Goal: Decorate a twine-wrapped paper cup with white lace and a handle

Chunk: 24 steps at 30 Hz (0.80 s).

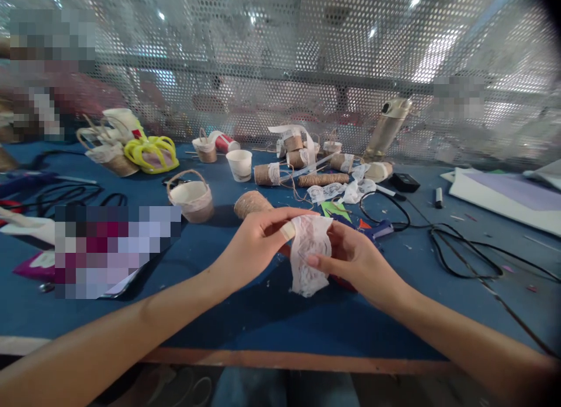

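Note:
A strip of white lace hangs between my two hands, above the near middle of the blue table. My left hand pinches its upper left edge, with a bandage-like wrap on the thumb. My right hand grips the lace from the right, its thumb lying across the front. Something red shows under the right fingers; I cannot make out what it is. Just beyond my left hand lies a twine-wrapped cup on its side. To its left stands a small basket with a twine handle and lace rim.
Several twine-wrapped cups, a white paper cup, a twine roll and loose lace lie toward the back. A blue glue gun with black cable is at right. A bottle stands by the perforated metal screen.

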Motion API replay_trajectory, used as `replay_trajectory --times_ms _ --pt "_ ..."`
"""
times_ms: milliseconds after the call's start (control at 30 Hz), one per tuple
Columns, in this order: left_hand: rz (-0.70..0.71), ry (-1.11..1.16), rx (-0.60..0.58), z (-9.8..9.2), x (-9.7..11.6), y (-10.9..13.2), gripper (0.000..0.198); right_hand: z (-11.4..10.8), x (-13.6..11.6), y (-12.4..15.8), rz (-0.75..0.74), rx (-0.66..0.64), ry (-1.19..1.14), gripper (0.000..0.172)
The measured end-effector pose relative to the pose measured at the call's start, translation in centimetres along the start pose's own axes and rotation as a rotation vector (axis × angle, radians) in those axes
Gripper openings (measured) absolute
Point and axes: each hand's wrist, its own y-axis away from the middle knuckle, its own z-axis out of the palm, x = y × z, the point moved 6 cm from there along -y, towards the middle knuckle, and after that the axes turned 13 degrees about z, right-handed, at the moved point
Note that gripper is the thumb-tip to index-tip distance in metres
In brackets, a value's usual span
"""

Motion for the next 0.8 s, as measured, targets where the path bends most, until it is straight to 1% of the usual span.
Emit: replay_trajectory --times_ms 67,133,233,300,367,400,467,500,567,667,733,800 --pt "0.045 -0.042 -0.012 0.1 0.3 0.0 0.023 -0.2 0.1 -0.1 -0.005 0.004 0.013 0.036" --pt "0.057 0.009 -0.009 0.0 0.3 0.0 0.023 -0.3 0.3 -0.2 -0.006 0.002 0.018 0.029" --pt "-0.003 0.302 -0.002 0.1 -0.2 -0.2 0.027 -0.6 0.6 -0.3 -0.001 0.015 -0.002 0.022" --pt "-0.066 0.487 0.008 0.2 -0.6 -0.2 0.032 -0.7 0.7 -0.2 -0.006 0.028 -0.020 0.024" --pt "-0.124 0.567 0.038 0.2 -0.9 -0.3 0.031 -0.8 0.7 -0.2 -0.007 0.030 -0.034 0.031" --pt "-0.145 0.573 0.060 0.1 -1.1 -0.3 0.027 -0.8 0.7 -0.2 0.002 0.031 -0.043 0.033" --pt "-0.185 0.538 0.084 0.1 -1.5 -0.3 0.024 -0.9 0.8 -0.2 0.034 0.044 -0.066 0.029" --pt "-0.209 0.513 0.075 0.2 -1.6 -0.2 0.028 -1.0 0.7 -0.2 0.045 0.056 -0.078 0.027" --pt "-0.268 0.464 0.010 0.8 -2.0 0.0 0.038 -1.2 0.6 -0.3 0.037 0.087 -0.088 0.025" --pt "-0.346 0.404 -0.076 1.8 -2.3 0.4 0.040 -1.6 0.2 -0.3 -0.019 0.142 -0.062 0.027" --pt "-0.373 0.376 -0.078 2.1 -2.4 0.7 0.041 -1.8 0.1 -0.2 -0.060 0.176 -0.037 0.026" --pt "-0.371 0.359 -0.061 2.2 -2.4 0.9 0.045 -1.9 0.0 -0.1 -0.095 0.190 -0.023 0.025"
